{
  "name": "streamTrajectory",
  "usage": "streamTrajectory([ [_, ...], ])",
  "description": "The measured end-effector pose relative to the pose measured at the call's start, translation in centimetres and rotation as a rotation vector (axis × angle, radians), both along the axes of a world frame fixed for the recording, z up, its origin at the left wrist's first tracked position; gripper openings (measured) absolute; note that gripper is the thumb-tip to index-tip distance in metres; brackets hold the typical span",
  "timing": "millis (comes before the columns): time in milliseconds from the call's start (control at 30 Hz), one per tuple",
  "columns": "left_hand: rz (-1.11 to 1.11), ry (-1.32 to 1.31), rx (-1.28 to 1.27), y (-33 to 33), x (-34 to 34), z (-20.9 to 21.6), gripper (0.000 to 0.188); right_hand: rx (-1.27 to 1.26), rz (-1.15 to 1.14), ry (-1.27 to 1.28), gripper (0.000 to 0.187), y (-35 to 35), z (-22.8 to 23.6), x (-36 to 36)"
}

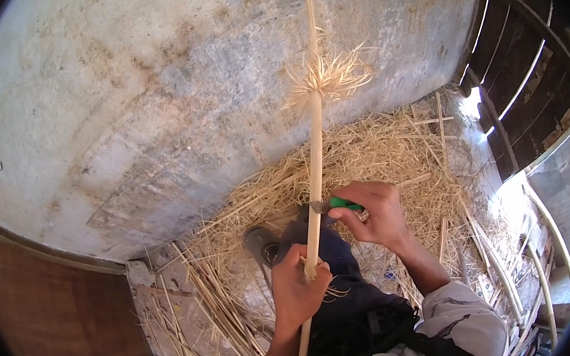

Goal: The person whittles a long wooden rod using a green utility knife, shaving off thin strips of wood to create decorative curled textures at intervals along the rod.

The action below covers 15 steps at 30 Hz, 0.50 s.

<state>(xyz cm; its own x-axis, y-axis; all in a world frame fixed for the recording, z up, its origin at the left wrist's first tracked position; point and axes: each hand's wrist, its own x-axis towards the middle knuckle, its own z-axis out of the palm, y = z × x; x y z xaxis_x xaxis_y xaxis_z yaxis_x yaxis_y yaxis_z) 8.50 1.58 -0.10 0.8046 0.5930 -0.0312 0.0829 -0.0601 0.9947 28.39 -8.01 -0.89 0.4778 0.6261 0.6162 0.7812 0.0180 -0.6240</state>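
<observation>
A long pale strip, bamboo by its look, slants up and away from my lap, with a tuft of curled shavings clinging near its far end. My left hand is wrapped round the strip's lower part. Farther up, my right hand grips the green handle of a knife. Its short dark blade lies against the strip. A few thin curls hang beside my left hand. Most of the handle is hidden inside my right fist.
A heap of shavings covers the floor along the stained wall. Long thin strips lie at the left, and thicker poles lean at the right. A brown panel stands at the left. My shoe rests beyond my left hand.
</observation>
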Motion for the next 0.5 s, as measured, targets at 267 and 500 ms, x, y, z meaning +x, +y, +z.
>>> streamTrajectory([
  [267,-0.021,0.063,0.054,-0.2,-0.8,-0.8,0.015,0.019,-0.19,0.092,0.023,1.6,1.0,4.9],
  [500,0.016,0.064,0.1,-0.6,-0.1,-0.3,0.017,0.086,-0.001,0.46,0.027,2.0,0.2,5.6],
])
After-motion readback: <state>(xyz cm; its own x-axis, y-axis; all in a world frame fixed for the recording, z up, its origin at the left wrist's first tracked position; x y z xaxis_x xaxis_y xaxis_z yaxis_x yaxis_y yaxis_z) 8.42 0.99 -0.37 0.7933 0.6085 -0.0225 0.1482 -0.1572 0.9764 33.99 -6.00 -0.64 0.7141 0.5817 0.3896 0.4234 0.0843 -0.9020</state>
